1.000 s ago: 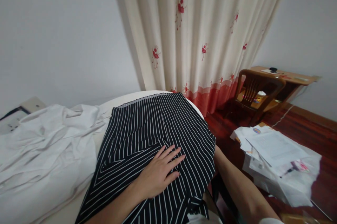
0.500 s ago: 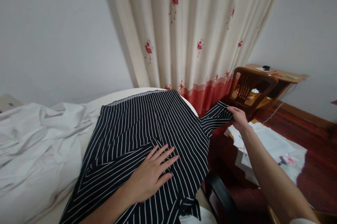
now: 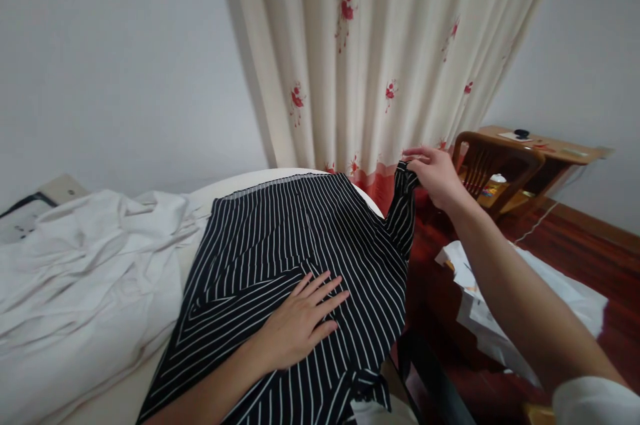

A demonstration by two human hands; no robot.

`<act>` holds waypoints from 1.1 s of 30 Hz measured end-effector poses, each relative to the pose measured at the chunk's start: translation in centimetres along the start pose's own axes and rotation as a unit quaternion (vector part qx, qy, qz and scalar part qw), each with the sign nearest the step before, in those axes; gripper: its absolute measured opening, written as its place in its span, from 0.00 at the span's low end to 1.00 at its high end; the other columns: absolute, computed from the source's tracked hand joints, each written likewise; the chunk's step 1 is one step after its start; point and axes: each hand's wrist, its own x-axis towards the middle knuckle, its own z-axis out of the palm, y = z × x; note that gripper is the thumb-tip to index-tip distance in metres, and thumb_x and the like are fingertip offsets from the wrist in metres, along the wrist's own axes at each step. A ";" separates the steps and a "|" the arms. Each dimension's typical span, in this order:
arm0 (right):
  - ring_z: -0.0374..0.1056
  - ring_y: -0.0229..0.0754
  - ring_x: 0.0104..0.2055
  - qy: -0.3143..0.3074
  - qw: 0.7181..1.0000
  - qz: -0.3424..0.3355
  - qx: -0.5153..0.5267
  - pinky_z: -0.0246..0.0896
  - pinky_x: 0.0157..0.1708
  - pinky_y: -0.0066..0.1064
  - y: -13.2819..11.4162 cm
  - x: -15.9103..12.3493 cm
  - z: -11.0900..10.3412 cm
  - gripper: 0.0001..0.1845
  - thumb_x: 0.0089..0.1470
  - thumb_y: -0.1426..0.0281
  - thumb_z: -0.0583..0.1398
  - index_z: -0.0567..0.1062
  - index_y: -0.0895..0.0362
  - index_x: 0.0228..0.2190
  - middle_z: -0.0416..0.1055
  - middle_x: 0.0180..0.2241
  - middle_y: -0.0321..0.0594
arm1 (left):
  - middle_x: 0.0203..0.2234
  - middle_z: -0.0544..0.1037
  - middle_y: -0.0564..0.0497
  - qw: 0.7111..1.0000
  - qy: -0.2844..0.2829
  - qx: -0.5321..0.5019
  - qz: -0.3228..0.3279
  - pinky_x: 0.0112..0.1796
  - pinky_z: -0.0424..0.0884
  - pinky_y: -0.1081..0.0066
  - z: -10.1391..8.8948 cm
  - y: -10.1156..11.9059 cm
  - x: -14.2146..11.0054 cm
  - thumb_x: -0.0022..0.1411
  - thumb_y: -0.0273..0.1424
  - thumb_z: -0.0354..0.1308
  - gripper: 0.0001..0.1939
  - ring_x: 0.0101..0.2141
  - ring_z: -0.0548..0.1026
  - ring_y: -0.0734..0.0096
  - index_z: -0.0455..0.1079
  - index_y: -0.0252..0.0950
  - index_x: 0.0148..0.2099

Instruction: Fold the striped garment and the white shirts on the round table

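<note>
A black garment with white stripes (image 3: pixel 260 238) lies spread over a round white table (image 3: pixel 240 181). My left hand (image 3: pixel 300 322) rests flat on its middle, fingers spread, beside a diagonal fold. At the garment's right side, my right hand (image 3: pixel 425 168) pinches the end of a striped sleeve (image 3: pixel 403 212) between thumb and fingers. The sleeve hangs down from that raised hand to the garment, past the table's edge. A knotted-looking bunch of the same cloth sits near my lap.
Crumpled white cloth (image 3: pixel 90 278) covers the left of the table, beside a power socket box (image 3: pixel 25 222). A floral curtain (image 3: pixel 320 65) hangs behind. At right stand a wooden chair (image 3: pixel 493 162), a desk (image 3: pixel 565 148) and papers with white plastic (image 3: pixel 565 285). A black armrest (image 3: pixel 430 378) is close by.
My right hand came up from beside the table's edge with the sleeve, stretched it out to the right, then brought it back leftward and higher. My left hand stays on the garment.
</note>
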 end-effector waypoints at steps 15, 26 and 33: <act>0.69 0.33 0.27 -0.117 0.975 0.173 0.081 0.64 0.25 0.21 6.5 -4.2 2.7 0.07 0.47 0.77 0.67 0.78 0.58 0.32 0.77 0.27 0.37 | 0.69 0.60 0.52 0.996 0.045 -0.046 -0.068 0.67 0.51 0.49 0.4 -0.5 -0.2 0.76 0.41 0.44 0.26 0.69 0.55 0.62 0.51 0.48 0.73; 0.68 0.35 0.24 -0.106 0.793 0.491 0.344 0.67 0.26 0.27 16.2 -17.7 -3.2 0.13 0.65 0.62 0.57 0.70 0.55 0.30 0.72 0.26 0.35 | 0.68 0.62 0.53 0.995 0.035 -0.044 -0.080 0.67 0.51 0.47 0.5 -0.4 0.0 0.76 0.41 0.44 0.23 0.68 0.55 0.61 0.58 0.48 0.69; 0.62 0.31 0.22 -0.147 0.904 0.338 0.218 0.58 0.23 0.22 13.3 -16.8 -4.1 0.09 0.46 0.72 0.71 0.76 0.57 0.28 0.70 0.24 0.32 | 0.65 0.66 0.50 0.995 0.055 -0.011 -0.083 0.65 0.57 0.48 0.0 -0.3 0.5 0.76 0.38 0.45 0.20 0.67 0.58 0.58 0.64 0.44 0.65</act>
